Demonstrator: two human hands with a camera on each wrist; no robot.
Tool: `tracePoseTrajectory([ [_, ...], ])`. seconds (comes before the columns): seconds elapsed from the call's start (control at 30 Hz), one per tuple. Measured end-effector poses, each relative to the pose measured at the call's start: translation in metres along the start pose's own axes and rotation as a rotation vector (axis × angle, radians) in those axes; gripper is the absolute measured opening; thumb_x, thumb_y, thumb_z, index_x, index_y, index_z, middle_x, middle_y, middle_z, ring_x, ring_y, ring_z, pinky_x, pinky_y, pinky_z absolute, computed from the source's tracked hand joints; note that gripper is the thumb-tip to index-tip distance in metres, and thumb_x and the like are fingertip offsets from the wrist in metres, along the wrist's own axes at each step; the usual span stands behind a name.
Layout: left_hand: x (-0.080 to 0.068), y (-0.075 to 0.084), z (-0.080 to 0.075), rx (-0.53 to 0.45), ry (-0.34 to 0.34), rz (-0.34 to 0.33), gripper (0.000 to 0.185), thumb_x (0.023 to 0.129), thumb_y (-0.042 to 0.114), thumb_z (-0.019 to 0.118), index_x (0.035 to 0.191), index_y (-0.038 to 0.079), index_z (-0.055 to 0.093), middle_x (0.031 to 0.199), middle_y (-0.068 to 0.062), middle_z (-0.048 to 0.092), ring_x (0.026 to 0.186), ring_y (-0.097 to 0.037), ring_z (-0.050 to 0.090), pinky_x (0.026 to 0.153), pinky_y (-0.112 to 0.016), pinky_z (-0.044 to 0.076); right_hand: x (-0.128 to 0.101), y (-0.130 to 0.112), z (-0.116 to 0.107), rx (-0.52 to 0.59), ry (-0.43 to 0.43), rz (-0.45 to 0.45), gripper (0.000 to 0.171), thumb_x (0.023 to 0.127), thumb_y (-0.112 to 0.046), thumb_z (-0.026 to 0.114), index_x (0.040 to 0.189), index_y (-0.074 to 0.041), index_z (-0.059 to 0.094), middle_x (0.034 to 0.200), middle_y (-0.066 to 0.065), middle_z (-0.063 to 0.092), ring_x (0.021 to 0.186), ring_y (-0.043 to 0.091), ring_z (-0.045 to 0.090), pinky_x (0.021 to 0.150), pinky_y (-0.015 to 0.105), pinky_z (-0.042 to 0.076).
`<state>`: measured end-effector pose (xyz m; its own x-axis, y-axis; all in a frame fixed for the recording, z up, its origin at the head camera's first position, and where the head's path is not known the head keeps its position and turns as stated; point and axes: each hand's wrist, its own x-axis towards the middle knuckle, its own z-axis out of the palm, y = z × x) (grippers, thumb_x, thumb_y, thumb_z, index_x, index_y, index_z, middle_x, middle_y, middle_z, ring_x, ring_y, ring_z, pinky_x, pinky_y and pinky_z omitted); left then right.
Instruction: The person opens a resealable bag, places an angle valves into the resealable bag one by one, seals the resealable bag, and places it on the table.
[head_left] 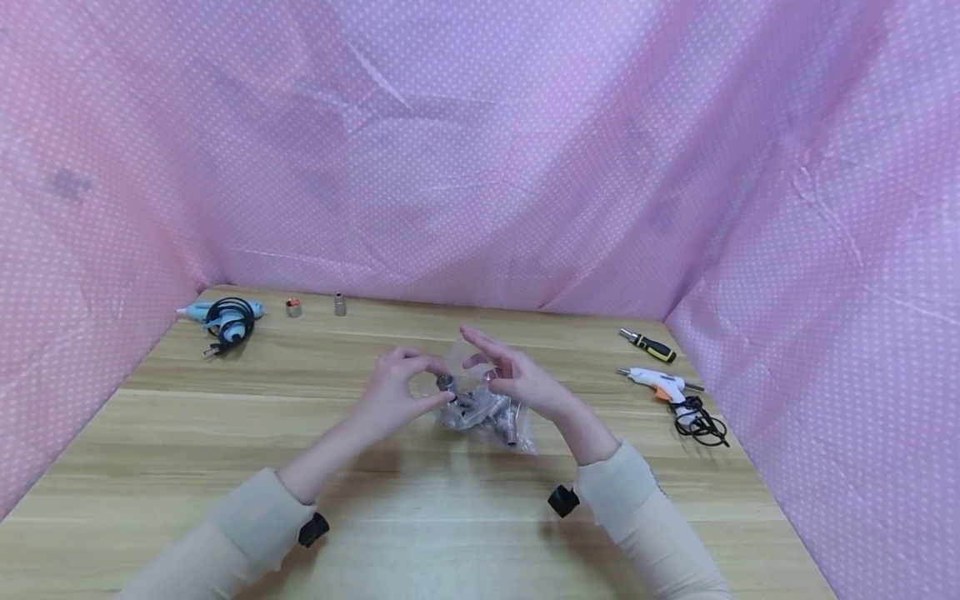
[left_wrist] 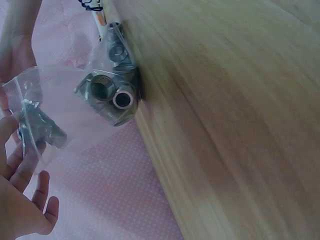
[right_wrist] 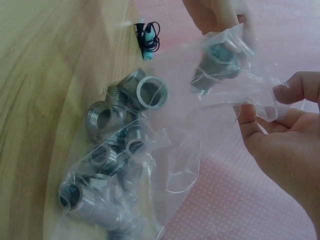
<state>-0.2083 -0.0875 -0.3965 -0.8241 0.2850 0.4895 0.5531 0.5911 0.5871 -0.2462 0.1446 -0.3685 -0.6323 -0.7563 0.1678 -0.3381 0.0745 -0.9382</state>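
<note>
My left hand [head_left: 393, 390] pinches a metal pipe fitting [head_left: 446, 383] between thumb and fingers, by the mouth of a clear plastic bag [head_left: 483, 408]. In the right wrist view that fitting shows through the bag's film, so whether it is inside or behind the film I cannot tell. On the other side, my right hand [right_wrist: 290, 145] pinches the bag's edge between thumb and fingers, keeping the film raised. Several threaded metal fittings [right_wrist: 102, 117] lie lower in the bag, which rests on the wooden table [head_left: 420, 533].
At the back left lie a blue glue gun [head_left: 232, 321] with coiled black cord, a short metal fitting with red inside [head_left: 293, 307] and a metal cylinder [head_left: 340, 305]. To the right are a black-yellow screwdriver [head_left: 651, 346] and a white glue gun [head_left: 663, 385]. Pink dotted cloth [head_left: 465, 167] surrounds the table.
</note>
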Motion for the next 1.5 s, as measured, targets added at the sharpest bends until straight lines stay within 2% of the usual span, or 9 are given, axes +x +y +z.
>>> tracePoseTrajectory([
  [0.33,0.016,-0.005,-0.01,-0.069,0.041,0.05,0.029,0.077,0.016,0.078,0.102,0.006,0.068,0.099,-0.005,0.069,0.099,-0.024,0.059,0.094,-0.047,0.045,0.001,0.003,0.0,-0.026,0.01,0.026,0.08,0.081,0.018,0.043,0.151,-0.012,0.019,0.158,0.001,0.013,0.127,0.036,0.038,0.083,0.025,0.048],
  [0.63,0.04,-0.02,-0.003,-0.192,-0.134,-0.169,0.033,0.083,0.023,0.073,0.109,0.005,0.064,0.089,-0.005,0.069,0.08,-0.016,0.062,0.074,-0.033,0.053,0.001,0.005,0.002,-0.036,0.022,-0.006,0.077,0.078,0.019,0.044,0.148,-0.002,0.022,0.159,0.006,0.012,0.128,0.04,0.037,0.094,0.026,0.047],
  [0.83,0.052,-0.025,0.004,-0.264,-0.183,-0.176,0.028,0.085,0.021,0.07,0.109,0.007,0.063,0.084,-0.002,0.069,0.07,-0.015,0.062,0.064,-0.028,0.054,0.001,0.006,0.003,0.039,0.044,-0.012,0.073,0.076,0.023,0.041,0.145,0.002,0.028,0.159,0.01,0.008,0.128,0.044,0.036,0.094,0.027,0.047],
  [0.93,0.056,-0.026,0.006,-0.29,-0.184,-0.173,0.022,0.088,0.021,0.067,0.105,0.008,0.064,0.078,-0.005,0.068,0.063,-0.016,0.061,0.057,-0.028,0.053,0.0,0.006,0.003,0.084,0.056,-0.006,0.07,0.075,0.022,0.041,0.142,0.004,0.031,0.158,0.006,0.01,0.128,0.043,0.036,0.093,0.028,0.048],
  [1.03,0.06,-0.025,0.007,-0.3,-0.169,-0.173,0.016,0.089,0.021,0.066,0.099,0.009,0.066,0.073,-0.011,0.067,0.057,-0.017,0.06,0.05,-0.027,0.051,-0.002,0.006,0.004,0.087,0.072,-0.007,0.068,0.076,0.021,0.043,0.14,0.005,0.03,0.158,0.004,0.012,0.127,0.04,0.039,0.095,0.038,0.048],
  [1.13,0.062,-0.024,0.008,-0.279,-0.136,-0.143,0.013,0.088,0.021,0.067,0.094,0.009,0.067,0.07,-0.012,0.066,0.053,-0.016,0.057,0.046,-0.025,0.048,-0.006,0.007,0.004,0.019,0.1,-0.027,0.063,0.082,0.017,0.049,0.141,0.003,0.03,0.157,0.006,0.016,0.126,0.04,0.042,0.096,0.047,0.047],
  [1.2,0.064,-0.023,0.008,-0.245,-0.102,-0.104,0.011,0.088,0.02,0.068,0.09,0.008,0.068,0.068,-0.008,0.065,0.054,-0.014,0.056,0.047,-0.025,0.048,-0.01,0.008,0.004,-0.075,0.137,-0.058,0.06,0.086,0.011,0.054,0.141,0.0,0.032,0.155,0.01,0.021,0.125,0.041,0.043,0.096,0.052,0.046],
  [1.37,0.065,-0.019,0.007,-0.165,-0.039,-0.039,0.009,0.086,0.016,0.069,0.084,0.008,0.067,0.074,0.0,0.063,0.065,-0.011,0.056,0.059,-0.022,0.05,-0.023,0.004,0.008,-0.464,0.266,-0.18,0.049,0.088,-0.004,0.062,0.134,-0.004,0.045,0.13,0.014,0.047,0.108,0.032,0.054,0.082,0.04,0.053],
  [1.5,0.065,-0.016,0.006,-0.194,-0.063,-0.066,0.007,0.086,0.014,0.067,0.085,0.007,0.065,0.074,-0.002,0.064,0.06,-0.011,0.057,0.051,-0.024,0.051,-0.033,-0.001,0.017,-0.703,0.286,-0.253,0.042,0.086,-0.011,0.063,0.127,-0.006,0.054,0.1,0.007,0.056,0.084,0.02,0.056,0.068,0.031,0.054],
])
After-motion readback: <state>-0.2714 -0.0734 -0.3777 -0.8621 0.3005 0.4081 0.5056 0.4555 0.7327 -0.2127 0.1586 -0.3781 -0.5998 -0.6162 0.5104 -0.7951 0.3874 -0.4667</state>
